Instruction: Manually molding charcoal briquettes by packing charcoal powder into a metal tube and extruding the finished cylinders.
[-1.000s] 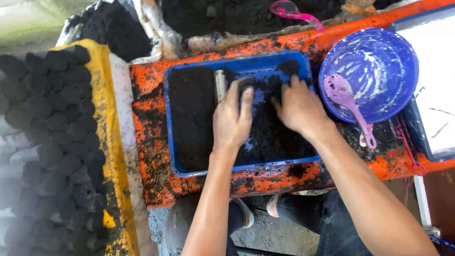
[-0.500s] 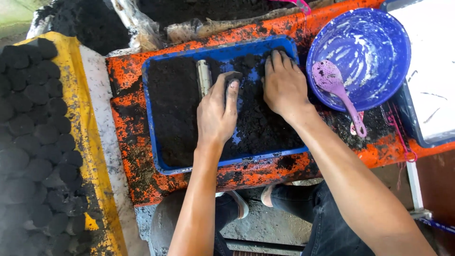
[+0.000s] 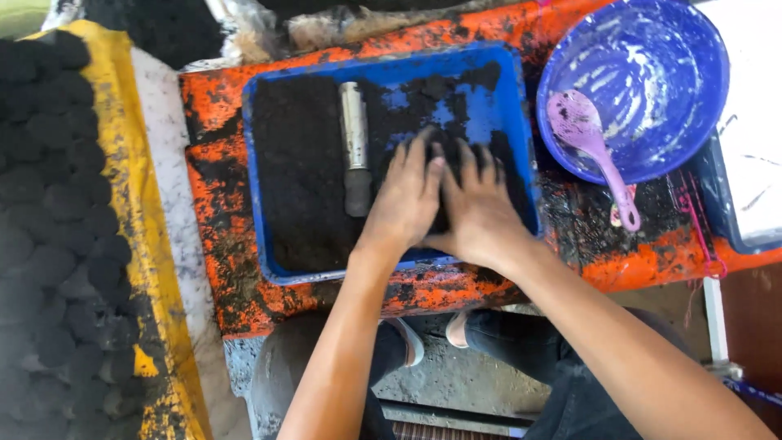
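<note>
Head view, looking down. Blue tray (image 3: 259, 175), rectangular w/ raised rim, sits on an orange, black-smeared bench top (image 3: 213, 106); tray's near rim lies just inside the bench's near edge. Black powder mass (image 3: 301, 163) covers the tray's left half and thins to bare blue patches at upper right. Left hand (image 3: 405, 195) and right hand (image 3: 476, 208) lie side by side, touching, palms down, fingers spread flat and pressed on the black powder in the tray's right half; neither grips anything. Metal tube (image 3: 353, 130), its lower end black-coated, lies lengthwise in the powder just left of the left hand, apart from it.

Open room: left half of tray is free of hands; the right hand's outer edge is near the tray's right rim.

Right of tray, close to its rim: round blue basin (image 3: 692, 122) streaked white inside, holding a pale purple scoop (image 3: 582, 130) whose handle overhangs the basin's near rim onto the bench. Far right: white board (image 3: 757, 163), partly cut off by the frame edge. Left: yellow sheet (image 3: 122, 163) bearing rows of round black briquettes (image 3: 57, 212), separated from the bench by a pale strip.
</note>
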